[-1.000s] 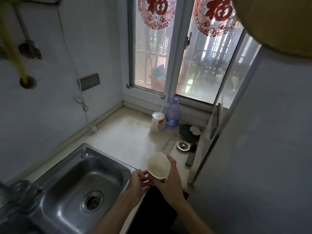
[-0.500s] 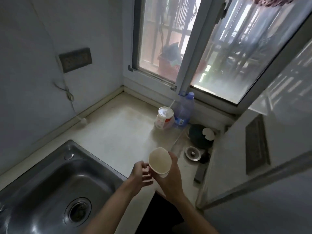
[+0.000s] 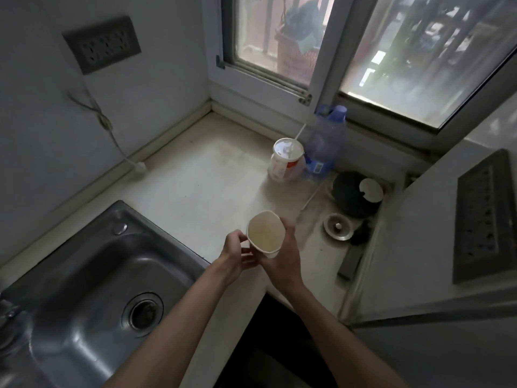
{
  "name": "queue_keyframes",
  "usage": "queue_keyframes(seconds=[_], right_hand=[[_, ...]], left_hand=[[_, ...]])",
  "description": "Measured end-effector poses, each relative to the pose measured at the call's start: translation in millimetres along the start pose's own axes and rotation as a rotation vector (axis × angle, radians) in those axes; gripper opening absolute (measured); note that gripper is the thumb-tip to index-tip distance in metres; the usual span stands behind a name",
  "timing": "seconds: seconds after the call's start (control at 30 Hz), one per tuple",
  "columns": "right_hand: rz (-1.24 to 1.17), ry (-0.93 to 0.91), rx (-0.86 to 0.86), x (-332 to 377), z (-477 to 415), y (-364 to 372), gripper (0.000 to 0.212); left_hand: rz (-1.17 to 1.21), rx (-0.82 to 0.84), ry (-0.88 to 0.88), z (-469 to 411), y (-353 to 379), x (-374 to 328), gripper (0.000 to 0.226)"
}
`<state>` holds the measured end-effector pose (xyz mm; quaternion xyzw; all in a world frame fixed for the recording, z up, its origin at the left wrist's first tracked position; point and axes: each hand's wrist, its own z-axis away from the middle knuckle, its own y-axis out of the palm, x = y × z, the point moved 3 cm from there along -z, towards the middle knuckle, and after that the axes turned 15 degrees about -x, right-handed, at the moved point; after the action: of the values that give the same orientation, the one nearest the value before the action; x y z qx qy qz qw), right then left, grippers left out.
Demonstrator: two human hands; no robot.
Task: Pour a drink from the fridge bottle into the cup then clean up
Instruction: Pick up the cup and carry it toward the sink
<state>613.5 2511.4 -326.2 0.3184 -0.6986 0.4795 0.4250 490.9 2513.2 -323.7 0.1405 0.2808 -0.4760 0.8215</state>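
One sink (image 3: 84, 278), steel, at left, one round drain (image 3: 142, 313) in its basin, small round plug hole cover on its back rim. One wall socket strip (image 3: 102, 44) upper left with a cord hanging from it down to the bench (image 3: 201, 186). Two hands in view, both forearms reaching in from the bottom edge, angled up toward centre. Left hand (image 3: 236, 254) curled, fingertips touching the lower left side of the cup, thumb on top near the rim. One paper cup (image 3: 265, 233), held just above the front edge of the bench, right of the sink; mouth faces up toward the camera, long axis tilted, rim leaning away from the person and base toward them; rim squashed to a rough triangle; pale inside, can't tell if liquid is in it. Right hand (image 3: 282, 259) wrapped around the cup's right side and underside, fingers closed on it. So both hands are together on the one cup. Behind, near the window (image 3: 307, 51): one lidded takeaway cup (image 3: 286, 161) with a straw, upright, and just beside it to the right one blue-capped plastic bottle (image 3: 326, 144), upright, touching or nearly so. Further right one dark round pot (image 3: 352, 194) with a white broken piece on it, one metal sink strainer (image 3: 337, 226) lying flat on the bench. One grey vent panel (image 3: 481, 217) on the white surface at far right
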Motion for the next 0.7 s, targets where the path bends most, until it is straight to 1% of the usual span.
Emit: queue_keyframes(seconds=[0.37, 0.7], right_hand=[[0.004, 0.027, 0.025, -12, -5, 7, 0.085], [-0.037, 0.045, 0.107, -10, -15, 11, 0.085]], left_hand=[[0.012, -0.025, 0.016, -12, 8, 5, 0.031], [-0.041, -0.032, 0.015, -21, 11, 1, 0.028]])
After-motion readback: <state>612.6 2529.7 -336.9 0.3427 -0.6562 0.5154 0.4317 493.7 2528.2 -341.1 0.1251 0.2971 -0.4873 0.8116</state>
